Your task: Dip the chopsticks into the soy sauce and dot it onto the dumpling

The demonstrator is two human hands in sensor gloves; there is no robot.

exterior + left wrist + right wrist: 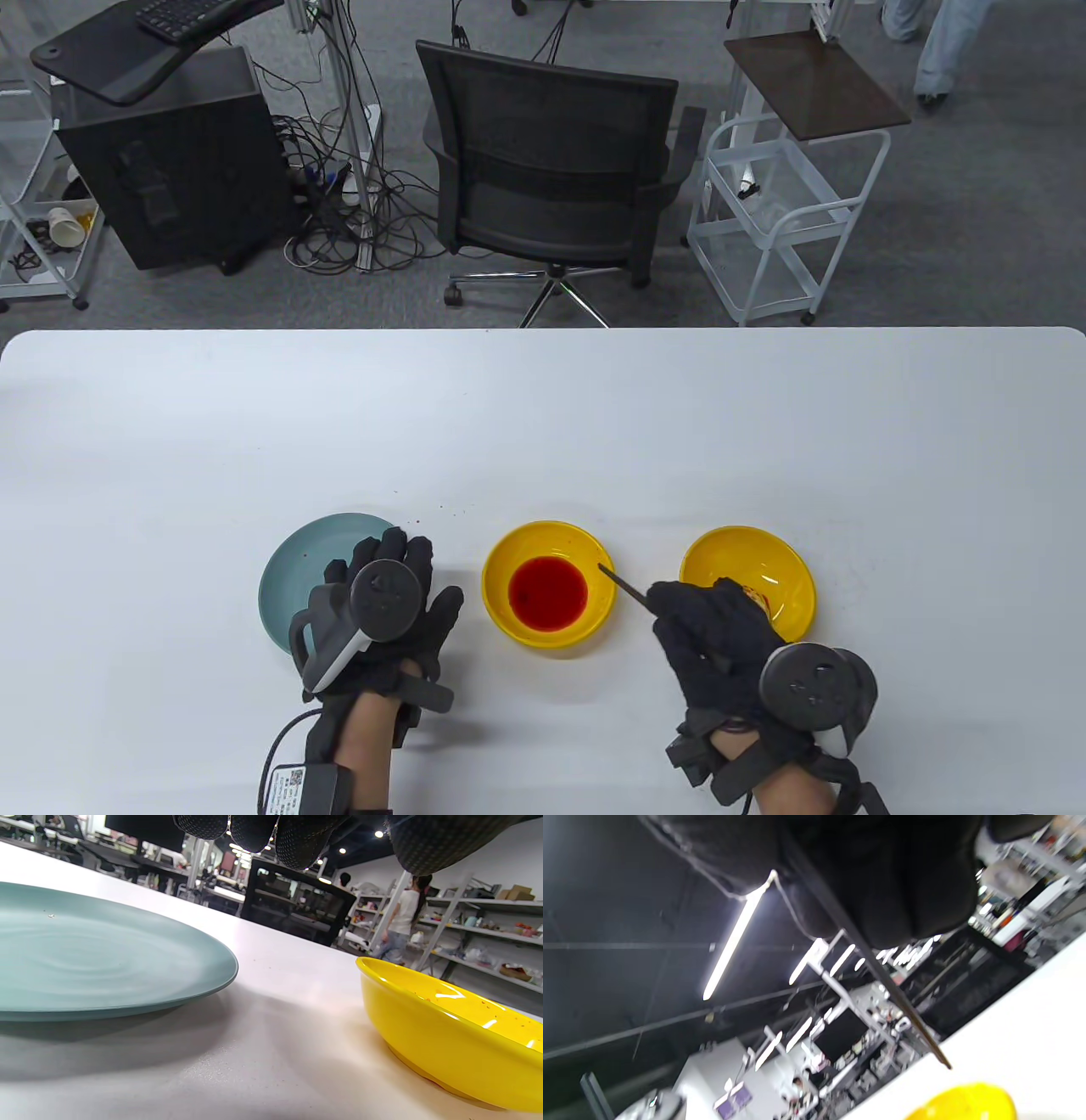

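My right hand [704, 628] grips dark chopsticks [624, 585]; their tips point up-left over the right rim of the middle yellow bowl [501, 607], which holds red soy sauce [548, 593]. In the right wrist view the chopsticks [903, 1005] slant down from my fingers toward that bowl's rim [967, 1103]. A second yellow bowl [721, 564] at the right is partly hidden by my right hand; something pale with red marks [758, 596] shows in it. My left hand [399, 594] rests flat, fingers spread, on the right edge of a teal plate [293, 577], holding nothing.
The teal plate [106, 959] and the middle yellow bowl [445, 1043] fill the left wrist view, with bare white table [275, 1018] between them. A few small red specks [441, 509] lie on the table beyond the dishes. An office chair [551, 161] stands past the far edge.
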